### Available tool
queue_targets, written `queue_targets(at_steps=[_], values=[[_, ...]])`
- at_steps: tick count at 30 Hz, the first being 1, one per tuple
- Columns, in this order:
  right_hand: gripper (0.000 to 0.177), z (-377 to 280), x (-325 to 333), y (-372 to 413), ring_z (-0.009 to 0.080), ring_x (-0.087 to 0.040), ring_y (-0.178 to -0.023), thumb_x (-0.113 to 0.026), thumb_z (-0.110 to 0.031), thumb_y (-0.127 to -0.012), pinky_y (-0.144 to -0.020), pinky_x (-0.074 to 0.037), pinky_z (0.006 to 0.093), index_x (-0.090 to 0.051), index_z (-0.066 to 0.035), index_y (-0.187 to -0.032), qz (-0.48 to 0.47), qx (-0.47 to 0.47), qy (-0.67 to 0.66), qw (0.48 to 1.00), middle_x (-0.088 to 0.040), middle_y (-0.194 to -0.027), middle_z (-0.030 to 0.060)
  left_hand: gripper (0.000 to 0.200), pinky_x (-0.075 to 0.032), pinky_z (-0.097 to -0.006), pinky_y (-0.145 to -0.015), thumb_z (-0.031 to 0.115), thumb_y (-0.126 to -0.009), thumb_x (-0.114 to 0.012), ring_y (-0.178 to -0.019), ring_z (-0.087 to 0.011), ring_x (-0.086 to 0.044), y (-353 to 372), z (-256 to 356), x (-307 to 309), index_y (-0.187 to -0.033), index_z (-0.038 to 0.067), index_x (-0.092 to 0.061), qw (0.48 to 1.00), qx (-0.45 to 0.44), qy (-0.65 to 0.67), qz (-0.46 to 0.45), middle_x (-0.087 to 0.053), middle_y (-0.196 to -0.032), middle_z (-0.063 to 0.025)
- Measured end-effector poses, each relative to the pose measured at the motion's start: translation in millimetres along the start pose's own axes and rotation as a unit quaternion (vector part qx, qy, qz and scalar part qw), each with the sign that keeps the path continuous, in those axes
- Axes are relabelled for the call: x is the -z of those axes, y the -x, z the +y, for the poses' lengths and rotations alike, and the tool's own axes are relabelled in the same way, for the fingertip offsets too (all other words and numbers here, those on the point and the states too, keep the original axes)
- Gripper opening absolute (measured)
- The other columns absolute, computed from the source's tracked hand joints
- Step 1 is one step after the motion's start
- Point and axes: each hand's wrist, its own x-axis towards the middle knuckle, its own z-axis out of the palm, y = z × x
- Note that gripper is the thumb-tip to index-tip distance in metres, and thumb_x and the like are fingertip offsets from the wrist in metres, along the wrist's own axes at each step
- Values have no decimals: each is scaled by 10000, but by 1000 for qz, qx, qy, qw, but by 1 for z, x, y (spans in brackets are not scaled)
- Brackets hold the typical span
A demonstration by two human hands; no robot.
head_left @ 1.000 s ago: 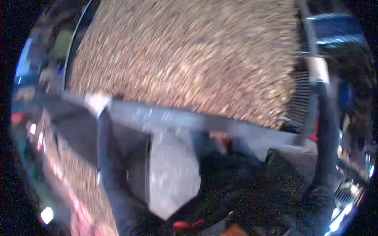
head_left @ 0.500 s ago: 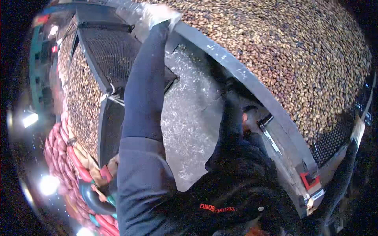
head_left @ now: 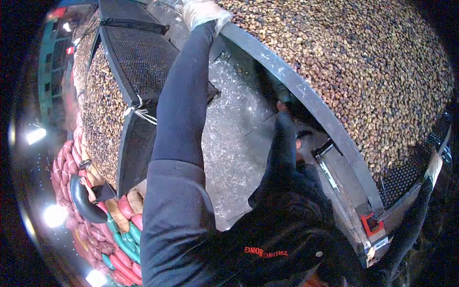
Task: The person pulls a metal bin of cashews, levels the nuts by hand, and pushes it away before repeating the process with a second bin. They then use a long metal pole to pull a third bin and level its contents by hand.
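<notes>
My left hand (head_left: 203,14), in a clear plastic glove, is at the metal rim (head_left: 282,71) of a large bed of brown and yellowish beans (head_left: 334,62). Its fingers are too unclear to read, and the top edge crops the view there. At the far right my right hand (head_left: 434,165), also gloved, is closed round a thin pale bar (head_left: 447,138) beside the perforated floor (head_left: 406,174) of the bed. Both arms are stretched out in dark sleeves.
Left of my left arm stand black mesh panels (head_left: 138,57) tied with white cord (head_left: 143,114), with more beans (head_left: 98,115) behind. Red and green sacks (head_left: 126,244) are piled lower left, near a dark curved object (head_left: 86,203). Below the rim is a red bracket (head_left: 372,224).
My left hand and the mesh panels appear slightly further right. The dark curved object shows further up and left, with more sacks visible. My right hand sits slightly lower.
</notes>
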Motion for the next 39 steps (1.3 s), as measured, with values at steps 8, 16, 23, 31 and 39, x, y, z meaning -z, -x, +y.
queue_targets(at_steps=[8,16,23,31,39], values=[[533,8,2,-12,244,-653,-865,-570,-440,-1130,-831,-503,416,-775,52,-1158,11,27,168,985,-746,-919,190,437,-428,-548,-1029,498,-960,-579,-984,-299,-773,1,1,3,-913,175,-871,1000,9,-5,-1,-843,-952,-84],[516,-5,-5,12,255,-638,-850,-549,-423,-1142,-823,-498,421,-761,47,-1136,43,64,54,996,-725,-897,186,489,-389,-569,-1026,475,-1013,-511,-1056,-277,-766,3,6,13,-973,140,-865,997,24,-72,-26,-844,-1068,-92],[467,-6,-1,6,231,-697,-989,-538,-376,-1138,-908,-513,381,-755,-6,-1322,-2,51,140,989,-779,-1071,189,480,-389,-561,-1052,465,-1011,-520,-1026,-323,-760,-13,3,-22,-952,134,-862,999,24,-6,26,-841,-1036,-77],[506,-11,3,6,224,-662,-892,-599,-395,-1110,-826,-498,394,-745,51,-1300,-2,41,141,989,-774,-1005,138,622,-471,-575,-940,603,-1076,-383,-1010,-332,-747,-18,2,-31,-994,170,-823,998,37,-16,-53,-830,-1015,-91],[596,-22,-4,13,273,-635,-841,-606,-485,-1104,-832,-491,446,-757,92,-1092,68,-3,163,984,-728,-864,186,676,-473,-572,-873,651,-1082,-353,-993,-329,-746,-14,0,-21,-939,184,-821,993,15,11,-114,-828,-995,-94]])
